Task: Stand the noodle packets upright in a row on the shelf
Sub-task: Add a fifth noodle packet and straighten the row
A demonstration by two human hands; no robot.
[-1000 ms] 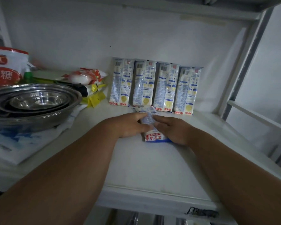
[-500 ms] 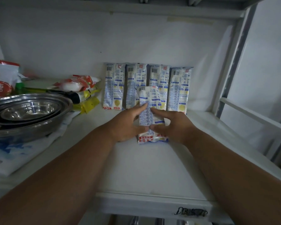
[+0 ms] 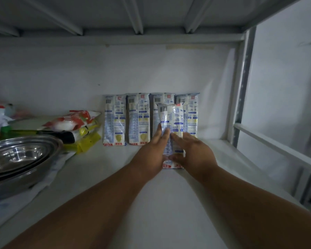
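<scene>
I hold one noodle packet (image 3: 171, 121) between my two hands, and its long axis runs up and down, with the barcode end at the top and the red-printed end down on the shelf (image 3: 151, 203). It leans a little back toward the wall. My left hand (image 3: 151, 155) lies on its left side with fingers quite straight, pressing on the front of the packet. My right hand (image 3: 192, 153) is on the right side, fingers also stretched over the front and the thumb curled against the low edge, so the packet is pinched between both.

Behind it, a row of four packets (image 3: 138, 119) stands upright against the back wall, side by side and touching. My packet stands in front of the third and fourth ones.

To the right of the row there is free shelf until the metal post (image 3: 241, 97). To the left lie some food bags (image 3: 74, 123), and a stack of steel bowls (image 3: 20, 157), one inside another, near the left edge.
</scene>
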